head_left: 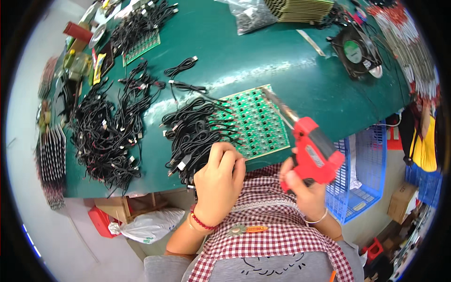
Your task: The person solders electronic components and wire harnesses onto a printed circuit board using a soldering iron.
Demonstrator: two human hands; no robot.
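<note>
A green circuit board panel (257, 121) lies on the table in front of me, covered in rows of small black parts. Black cables (190, 134) lie bundled over its left side, with thin red and black wire ends reaching onto the board. My left hand (220, 181) is closed at the board's near left corner, beside the cables; what its fingertips pinch, if anything, is hidden. In my right hand (303, 188) is a red and black soldering gun (314, 152), gripped by its handle. Its metal tip slants up and left over the board's far right part.
A large heap of black cables (110, 127) covers the table's left side. More cables (141, 26) lie on another board at the far left. A round fan (354, 51) stands far right, near a metal strip (311, 42). Below the table's right edge is a blue crate (359, 174).
</note>
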